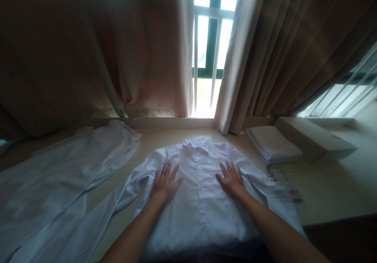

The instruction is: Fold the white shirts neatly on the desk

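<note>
A white button-up shirt (188, 212) lies spread front side up, its collar pointing toward the window. Its buttoned front runs down the middle, and both sleeves stretch out to the sides. My left hand (166, 182) rests flat on the left part of the chest, fingers spread. On the right part of the chest my right hand (231, 178) also lies flat with fingers apart. Neither hand grips the cloth. The shirt's lower edge runs toward the bottom of the view, where it is dark.
More white garments (67, 168) lie loosely on the left of the table (324, 192). A folded white stack (273, 143) sits at the back right, beside a pale box (318, 137). A blurred-out item (284, 186) lies near the right sleeve. Curtains (141, 59) hang behind.
</note>
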A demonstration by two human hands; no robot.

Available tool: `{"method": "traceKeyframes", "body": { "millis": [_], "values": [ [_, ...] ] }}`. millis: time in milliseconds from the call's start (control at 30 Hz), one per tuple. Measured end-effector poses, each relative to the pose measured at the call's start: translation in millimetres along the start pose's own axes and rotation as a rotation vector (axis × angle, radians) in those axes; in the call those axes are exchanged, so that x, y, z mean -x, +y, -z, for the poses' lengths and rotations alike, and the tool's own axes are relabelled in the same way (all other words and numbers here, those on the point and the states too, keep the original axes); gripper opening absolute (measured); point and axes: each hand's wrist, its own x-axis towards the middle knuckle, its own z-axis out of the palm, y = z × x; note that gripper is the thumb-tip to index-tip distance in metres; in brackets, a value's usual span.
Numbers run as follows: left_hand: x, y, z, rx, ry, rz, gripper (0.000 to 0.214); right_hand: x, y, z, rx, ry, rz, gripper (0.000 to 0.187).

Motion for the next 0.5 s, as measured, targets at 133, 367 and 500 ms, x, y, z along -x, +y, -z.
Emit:
{"method": "traceKeyframes", "body": {
  "millis": [133,367,500],
  "values": [
    [0,0,0.2,0.006,0.006,-0.002,0.064,0,0,-3,-0.005,0.026,0.009,0.069],
    [4,4,10.9,0.042,0.071,-0.003,0.058,0,1,-5,-0.012,0.041,0.008,0.07],
    [6,6,13.6,0.045,0.124,0.011,0.055,-1,2,-8,-0.013,0.057,0.009,0.07]
  ]
}}
